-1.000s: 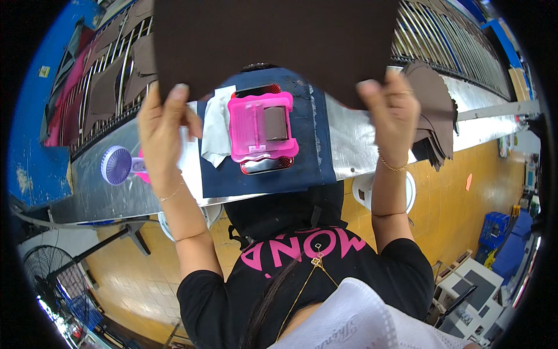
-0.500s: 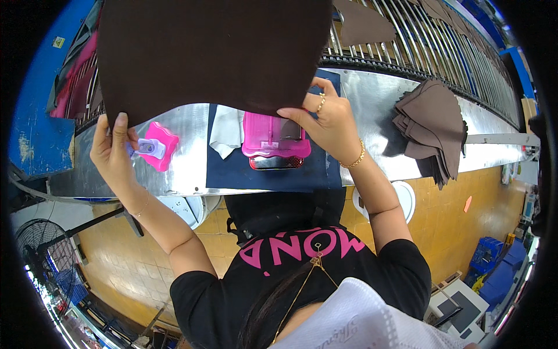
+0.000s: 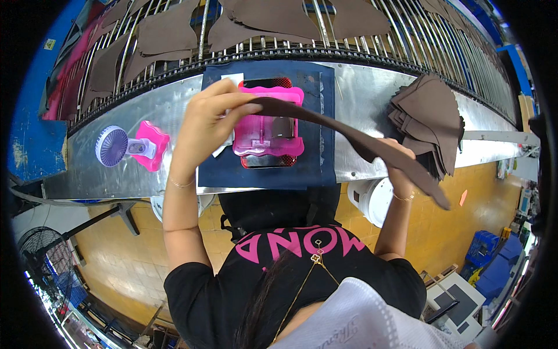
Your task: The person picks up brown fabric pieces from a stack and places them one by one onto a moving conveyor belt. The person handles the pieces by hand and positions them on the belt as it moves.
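A brown cut piece of sheet material (image 3: 372, 148) hangs above the metal table, seen nearly edge-on and slanting down to the right. My left hand (image 3: 212, 119) pinches its left end, over the pink plastic stand (image 3: 247, 136). Toward the other end, my right hand (image 3: 401, 168) is at the piece's edge with fingers closed around it; part of that hand is hidden behind the piece. Right of the stand, a fanned stack of similar brown pieces (image 3: 427, 113) lies at the table's right side.
Behind the table runs a conveyor of metal rods (image 3: 407, 43) carrying several brown pieces (image 3: 165, 35). A dark blue mat (image 3: 319, 157) lies under the pink stand. A small purple fan (image 3: 111, 145) on a pink base stands left. A grey bar (image 3: 500, 137) juts in beyond the stack.
The brown piece, held up broad before, has swung down and right, turned nearly edge-on. My left hand has moved right and my right hand lower right. The conveyor behind is uncovered.
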Available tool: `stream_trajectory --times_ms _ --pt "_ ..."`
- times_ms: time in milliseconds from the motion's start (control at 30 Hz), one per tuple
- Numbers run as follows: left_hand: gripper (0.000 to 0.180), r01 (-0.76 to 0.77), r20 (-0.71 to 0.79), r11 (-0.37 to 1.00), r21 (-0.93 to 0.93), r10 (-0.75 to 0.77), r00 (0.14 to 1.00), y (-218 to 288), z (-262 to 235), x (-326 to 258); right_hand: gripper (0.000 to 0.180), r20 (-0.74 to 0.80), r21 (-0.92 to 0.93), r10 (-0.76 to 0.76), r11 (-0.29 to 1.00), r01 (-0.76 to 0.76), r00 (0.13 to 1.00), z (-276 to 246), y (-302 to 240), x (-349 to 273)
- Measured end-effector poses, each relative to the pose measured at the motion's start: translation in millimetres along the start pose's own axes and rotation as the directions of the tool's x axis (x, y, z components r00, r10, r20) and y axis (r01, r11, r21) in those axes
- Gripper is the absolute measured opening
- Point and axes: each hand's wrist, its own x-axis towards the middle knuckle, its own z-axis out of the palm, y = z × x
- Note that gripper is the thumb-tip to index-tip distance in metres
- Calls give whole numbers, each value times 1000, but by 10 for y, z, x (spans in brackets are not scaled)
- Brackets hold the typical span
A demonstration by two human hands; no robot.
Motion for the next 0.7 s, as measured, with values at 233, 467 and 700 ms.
stream_trajectory --times_ms 233,467,700 --pt "12 -264 253 956 125 227 941 286 380 440 24 -306 245 73 969 4 949 -1008 133 -142" --pt "19 -112 32 972 204 108 994 304 46 519 39 -383 136 135 987 -89 914 -1548 158 968" --pt "19 229 -150 956 183 -203 968 121 -304 111 49 -242 91 211 977 -195 947 -1584 1059 2388"
